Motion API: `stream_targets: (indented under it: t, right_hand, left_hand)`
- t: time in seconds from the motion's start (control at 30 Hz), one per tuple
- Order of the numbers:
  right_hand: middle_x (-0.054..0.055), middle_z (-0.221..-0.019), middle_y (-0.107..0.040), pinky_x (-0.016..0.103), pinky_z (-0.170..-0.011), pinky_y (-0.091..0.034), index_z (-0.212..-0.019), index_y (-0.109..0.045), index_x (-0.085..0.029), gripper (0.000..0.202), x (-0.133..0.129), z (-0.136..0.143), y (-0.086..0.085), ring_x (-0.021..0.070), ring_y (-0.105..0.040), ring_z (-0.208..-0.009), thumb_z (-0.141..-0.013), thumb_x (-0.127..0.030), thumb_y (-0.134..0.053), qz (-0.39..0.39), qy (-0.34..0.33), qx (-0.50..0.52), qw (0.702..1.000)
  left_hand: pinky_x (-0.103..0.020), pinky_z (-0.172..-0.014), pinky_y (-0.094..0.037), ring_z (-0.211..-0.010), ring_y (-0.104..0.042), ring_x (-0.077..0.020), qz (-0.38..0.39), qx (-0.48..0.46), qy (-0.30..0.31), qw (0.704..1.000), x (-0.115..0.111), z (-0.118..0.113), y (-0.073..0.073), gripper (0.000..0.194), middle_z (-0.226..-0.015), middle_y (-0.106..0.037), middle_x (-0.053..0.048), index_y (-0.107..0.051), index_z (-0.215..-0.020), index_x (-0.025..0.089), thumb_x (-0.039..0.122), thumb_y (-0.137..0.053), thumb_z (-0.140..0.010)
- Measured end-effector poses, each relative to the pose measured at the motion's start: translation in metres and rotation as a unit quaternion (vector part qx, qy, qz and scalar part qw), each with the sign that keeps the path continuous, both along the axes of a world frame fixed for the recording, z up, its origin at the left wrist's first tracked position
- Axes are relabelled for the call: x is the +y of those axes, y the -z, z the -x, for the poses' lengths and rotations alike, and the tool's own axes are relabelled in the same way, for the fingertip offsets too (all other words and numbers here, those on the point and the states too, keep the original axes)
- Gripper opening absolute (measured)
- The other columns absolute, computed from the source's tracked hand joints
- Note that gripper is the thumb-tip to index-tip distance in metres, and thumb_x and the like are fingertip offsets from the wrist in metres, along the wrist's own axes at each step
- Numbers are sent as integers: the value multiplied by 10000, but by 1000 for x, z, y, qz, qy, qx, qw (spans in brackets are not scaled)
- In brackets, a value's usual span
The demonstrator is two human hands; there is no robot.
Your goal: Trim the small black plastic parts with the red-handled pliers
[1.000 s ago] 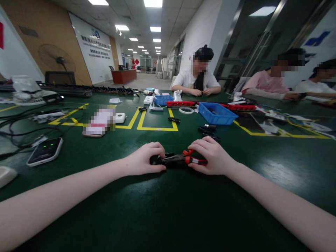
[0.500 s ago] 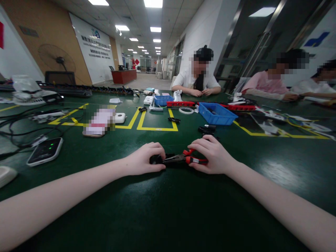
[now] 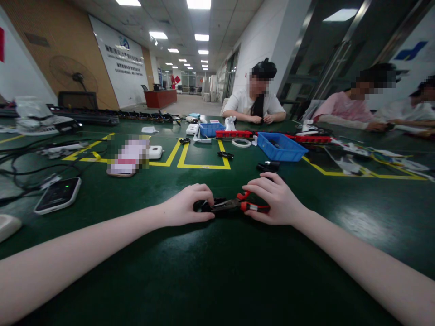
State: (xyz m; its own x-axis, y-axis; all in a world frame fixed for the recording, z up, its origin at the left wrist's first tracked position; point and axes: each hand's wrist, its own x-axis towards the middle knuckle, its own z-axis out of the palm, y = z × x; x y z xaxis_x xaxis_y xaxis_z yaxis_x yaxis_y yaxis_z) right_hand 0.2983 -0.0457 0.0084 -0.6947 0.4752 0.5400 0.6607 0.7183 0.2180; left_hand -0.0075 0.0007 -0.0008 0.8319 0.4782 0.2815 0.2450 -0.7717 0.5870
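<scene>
In the head view, my left hand is closed round a small black part, whose exact kind is partly hidden by the fingers. My right hand grips the red-and-black handles of a pair of pliers. The jaws point left and meet the black part at my left fingertips; whether they pinch it I cannot tell. Both hands rest low over the green table. Beyond my right hand lie more black parts.
A blue bin stands past my right hand, with a white ring beside it. Phones and a white-edged device lie to the left near black cables. Yellow tape marks the table. Several people sit across.
Both hands and the pliers stay in nearly the same place. The fingers of my right hand have lifted very slightly on the upper handle.
</scene>
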Motion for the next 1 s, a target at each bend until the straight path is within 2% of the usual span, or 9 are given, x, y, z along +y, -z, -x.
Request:
stream_targets:
  t: [0.37,0.63,1.0]
  right_hand:
    - [133,-1044,-730,502,-932,-460,-1177,-638,-163,451,-1,6,1,278,-687,-933,-849,-471,-673,15,-4,11,1000]
    - [132,-990,-711,377,-707,-517,-1094,-657,-151,401,-4,8,1,255,-675,-851,-866,-480,-645,43,-3,9,999]
    - [130,-1014,-693,363,-707,-553,-1115,-625,-168,394,-3,5,0,250,-679,-840,-862,-468,-649,55,-2,7,998]
  left_hand:
    - [-375,-920,-487,-1034,-603,-228,20,-1,-4,1000,-2,0,-4,138,-1118,-613,-61,-645,-924,187,308,-695,-881]
    - [-398,-924,-487,-1041,-594,-236,21,5,-2,1000,-1,0,-3,149,-1127,-610,-67,-646,-928,186,322,-687,-883]
    - [-403,-930,-486,-1044,-600,-241,11,2,-4,1000,-1,-1,-3,146,-1116,-625,-61,-639,-923,188,311,-700,-873]
